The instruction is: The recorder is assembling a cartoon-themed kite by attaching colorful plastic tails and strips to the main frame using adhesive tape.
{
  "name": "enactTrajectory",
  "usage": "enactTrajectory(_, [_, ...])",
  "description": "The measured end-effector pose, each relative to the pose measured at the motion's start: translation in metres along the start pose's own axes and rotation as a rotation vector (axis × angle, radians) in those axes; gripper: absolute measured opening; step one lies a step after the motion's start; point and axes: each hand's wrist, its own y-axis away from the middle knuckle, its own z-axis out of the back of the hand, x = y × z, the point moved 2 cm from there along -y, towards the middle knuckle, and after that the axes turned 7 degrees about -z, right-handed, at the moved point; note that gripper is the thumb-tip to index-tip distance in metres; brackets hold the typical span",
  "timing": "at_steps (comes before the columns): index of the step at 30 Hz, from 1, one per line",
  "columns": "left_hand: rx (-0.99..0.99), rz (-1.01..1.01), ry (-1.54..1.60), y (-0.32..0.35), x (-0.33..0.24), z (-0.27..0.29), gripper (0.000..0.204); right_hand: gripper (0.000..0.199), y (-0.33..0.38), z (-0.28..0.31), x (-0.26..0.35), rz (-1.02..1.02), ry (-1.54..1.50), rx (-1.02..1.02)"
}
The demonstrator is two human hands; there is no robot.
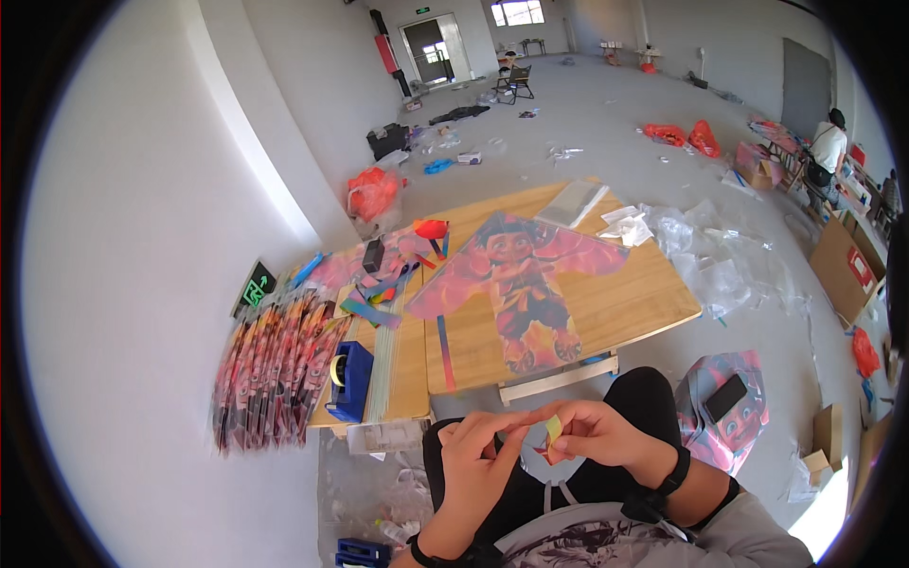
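Observation:
Above my lap, both hands are close together around a small colourful ribbon with yellow-green and red showing. My right hand pinches it between thumb and fingers. My left hand is closed at its other side, fingertips bent inward and partly hiding it. On the wooden table ahead lies a flat kite printed with a cartoon figure and flame-coloured wings. A narrow blue-to-red ribbon lies along the table to the kite's left.
A blue tape dispenser stands at the table's left front, beside thin pale rods. Packed kites hang over the left edge. Clear plastic bags lie on the floor at right. A phone rests on a printed stool to my right.

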Motion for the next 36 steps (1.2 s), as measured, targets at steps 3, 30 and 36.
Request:
enactTrajectory(3, [0.050, -0.004, -0.001, 0.006, 0.003, -0.008, 0.023, 0.015, 0.009, -0.002, -0.007, -0.008, 0.021, -0.032])
enactTrajectory(30, [-0.129, 0.135, 0.651, 0.016, 0.041, -0.022, 0.023, 0.007, 0.023, 0.006, -0.023, -0.096, 0.144, -0.223])
enactTrajectory(36, [0.140, 0.059, 0.516, 0.003, 0.024, -0.029, 0.066, 0.009, 0.021, -0.002, 0.005, -0.045, 0.683, -0.453])
